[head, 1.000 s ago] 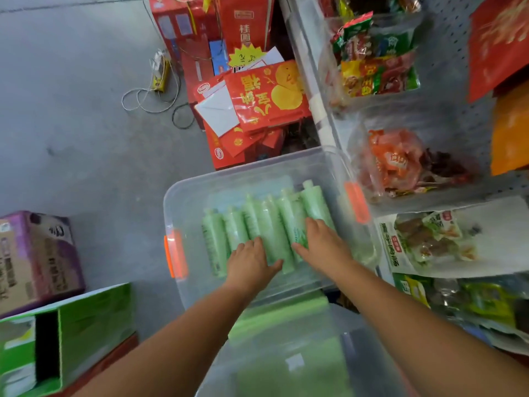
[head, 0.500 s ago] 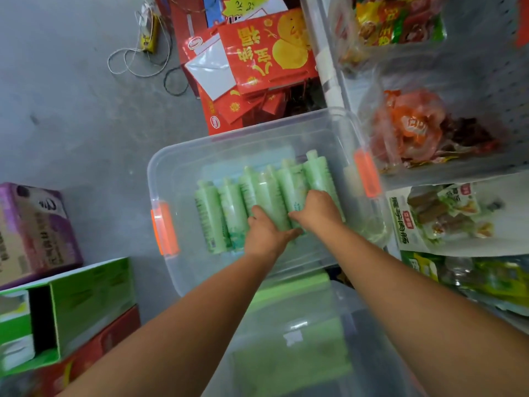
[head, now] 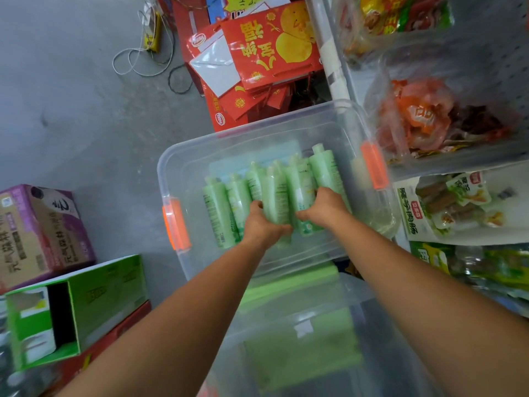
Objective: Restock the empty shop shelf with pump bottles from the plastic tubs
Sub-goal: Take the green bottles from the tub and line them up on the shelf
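Observation:
A clear plastic tub (head: pixel 171 156) with orange latches stands on the floor and holds several pale green bottles (head: pixel 220 207) lying side by side. My left hand (head: pixel 262 222) grips one of the middle bottles (head: pixel 276 190) near its base. My right hand (head: pixel 323 206) is curled round the neighbouring bottles (head: pixel 300 181) to the right. Both hands are inside the tub, close together. A second clear tub (head: pixel 372 299) with green contents sits nearer to me, under my forearms.
Shelving with bagged snacks (head: pixel 418 116) rises on the right. Red gift boxes (head: pixel 269 50) lie beyond the tub, and a cable with a yellow plug strip (head: pixel 151 35) lies on the grey floor. A purple carton (head: pixel 40 230) and an open green box (head: pixel 80 310) stand at left.
Both hands went from lying flat on the bottles to curling round them, and the held bottles have lifted slightly above the row. The camera has moved closer to the tub.

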